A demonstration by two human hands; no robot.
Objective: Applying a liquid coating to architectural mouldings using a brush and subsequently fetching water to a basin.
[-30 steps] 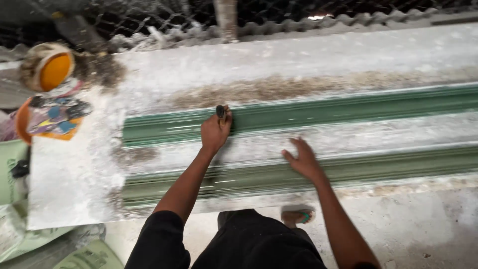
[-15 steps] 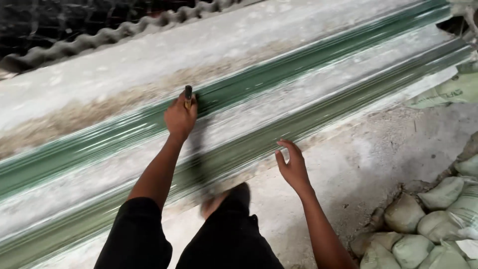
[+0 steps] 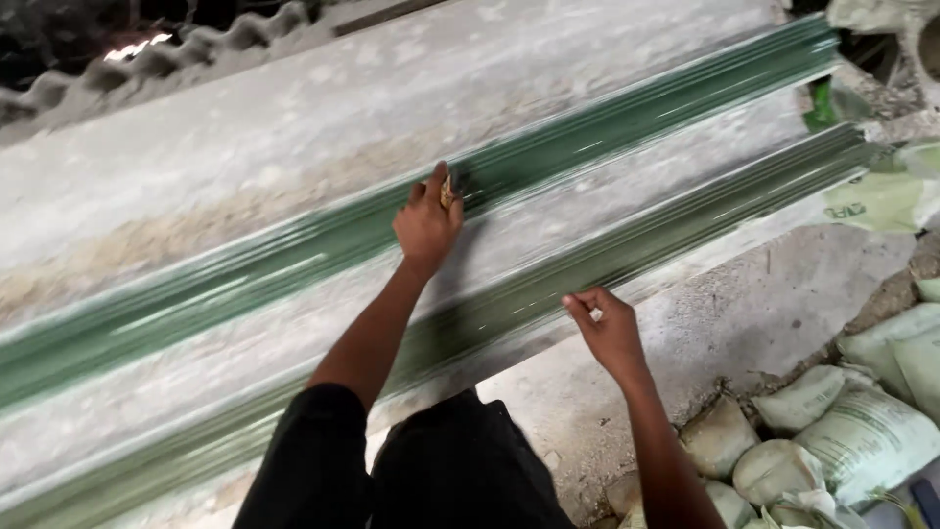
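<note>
On the upper green ridge (image 3: 627, 122) of a long corrugated sheet (image 3: 245, 176), the left hand (image 3: 428, 223) is pinching a small dark tool (image 3: 448, 188), fingers closed round it. The right hand (image 3: 609, 331) is hovering loosely curled by the lower ridge (image 3: 685, 220), holding nothing discernible. The sheet is looking stiff, heavy and possibly brittle; its long edges are appearing the best places to grip.
</note>
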